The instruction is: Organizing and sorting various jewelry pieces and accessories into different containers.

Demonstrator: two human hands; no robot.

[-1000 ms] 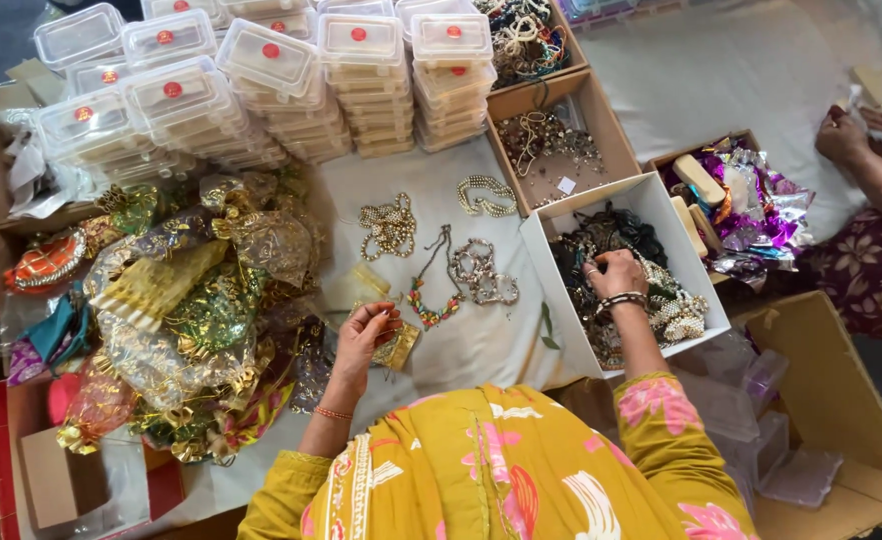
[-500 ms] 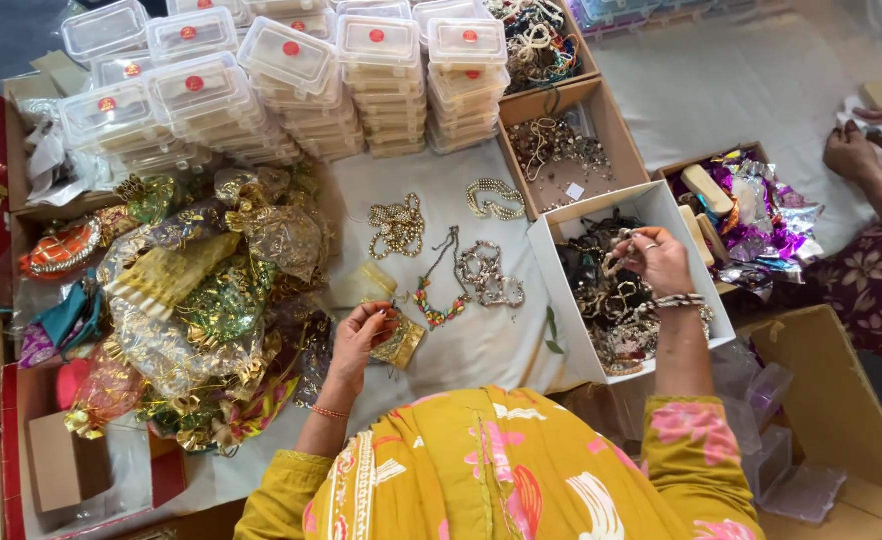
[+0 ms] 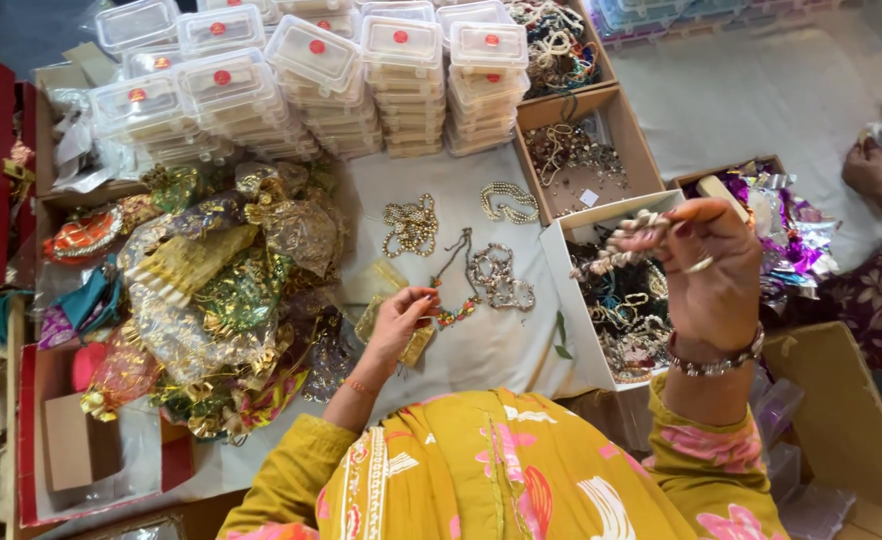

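Two hands: right hand (image 3: 713, 272) raised gripping beaded jewellery (image 3: 633, 240), left hand (image 3: 398, 322) low.

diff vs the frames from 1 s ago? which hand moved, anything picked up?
The right hand rose out of the white box of jewellery toward the camera and now holds a pale beaded piece in its fingers; earlier it was down among the tangled pieces. The left hand stayed on the cloth, pinching the multicoloured necklace. The loose necklaces and stacked clear containers lie as before.
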